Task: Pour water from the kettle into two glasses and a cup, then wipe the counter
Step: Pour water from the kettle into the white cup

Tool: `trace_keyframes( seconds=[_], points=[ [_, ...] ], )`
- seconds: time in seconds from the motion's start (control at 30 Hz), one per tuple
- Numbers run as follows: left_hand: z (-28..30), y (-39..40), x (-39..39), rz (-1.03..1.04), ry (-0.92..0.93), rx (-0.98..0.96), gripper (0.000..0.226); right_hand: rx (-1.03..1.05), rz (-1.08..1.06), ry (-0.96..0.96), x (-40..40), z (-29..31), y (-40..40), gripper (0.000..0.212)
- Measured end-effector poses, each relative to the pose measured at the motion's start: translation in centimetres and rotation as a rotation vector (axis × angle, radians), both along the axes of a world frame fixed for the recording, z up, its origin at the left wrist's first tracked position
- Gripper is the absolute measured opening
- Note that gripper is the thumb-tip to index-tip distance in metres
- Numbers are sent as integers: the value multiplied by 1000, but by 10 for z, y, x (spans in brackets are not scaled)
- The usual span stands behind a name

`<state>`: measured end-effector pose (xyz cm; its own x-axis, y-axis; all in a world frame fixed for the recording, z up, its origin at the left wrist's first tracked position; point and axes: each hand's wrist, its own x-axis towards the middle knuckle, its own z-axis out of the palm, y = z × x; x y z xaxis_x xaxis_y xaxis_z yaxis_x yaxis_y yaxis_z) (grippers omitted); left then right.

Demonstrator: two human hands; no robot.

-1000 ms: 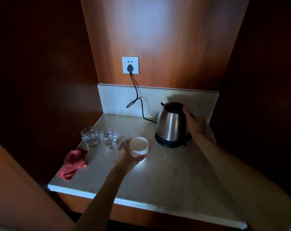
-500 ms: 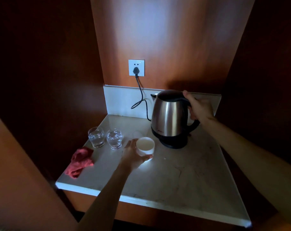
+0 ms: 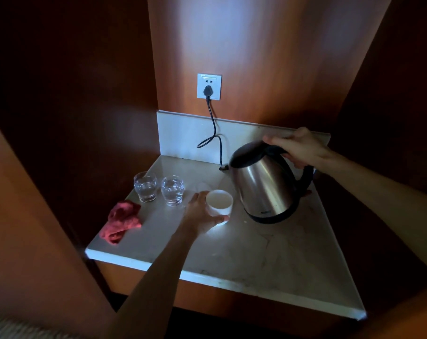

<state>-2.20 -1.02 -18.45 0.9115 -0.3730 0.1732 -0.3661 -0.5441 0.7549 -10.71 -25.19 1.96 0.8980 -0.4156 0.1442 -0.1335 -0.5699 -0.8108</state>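
Observation:
A steel kettle [image 3: 265,184] with a black lid and handle hangs above the marble counter [image 3: 268,255], tilted with its top leaning left toward the cup. My right hand [image 3: 302,148] grips its handle from above. My left hand [image 3: 200,214] wraps around a small white cup [image 3: 219,201] that stands on the counter just left of the kettle. Two clear glasses [image 3: 145,186] [image 3: 172,190] holding water stand side by side at the back left. A crumpled red cloth [image 3: 122,221] lies at the left edge.
A black cord [image 3: 213,133] runs from a wall socket [image 3: 209,86] down behind the kettle. Dark wooden walls close the counter in on the left, back and right. The counter's front edge [image 3: 207,275] faces me.
My right hand has lifted the kettle off its base, carried it forward and tilted it toward the cup. My left hand stays on the cup.

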Motion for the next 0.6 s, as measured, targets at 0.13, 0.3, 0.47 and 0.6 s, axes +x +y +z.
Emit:
trace_keyframes(
  seconds=[0.13,0.3,0.47,0.6],
  points=[
    [-1,0,0,-6,-6,-14,94,-66,-23,83,-4,-5,-5,67],
    [0,1,-1,-3,-10,-15,91,-191,-79,179,-9,-12,0,64],
    [0,3,-2,-12,-16,-17,91,-291,-71,243,-11,-20,3,62],
    [2,4,-3,-12,-14,-19,91,-361,-59,251,-5,-27,4,71]
  ],
)
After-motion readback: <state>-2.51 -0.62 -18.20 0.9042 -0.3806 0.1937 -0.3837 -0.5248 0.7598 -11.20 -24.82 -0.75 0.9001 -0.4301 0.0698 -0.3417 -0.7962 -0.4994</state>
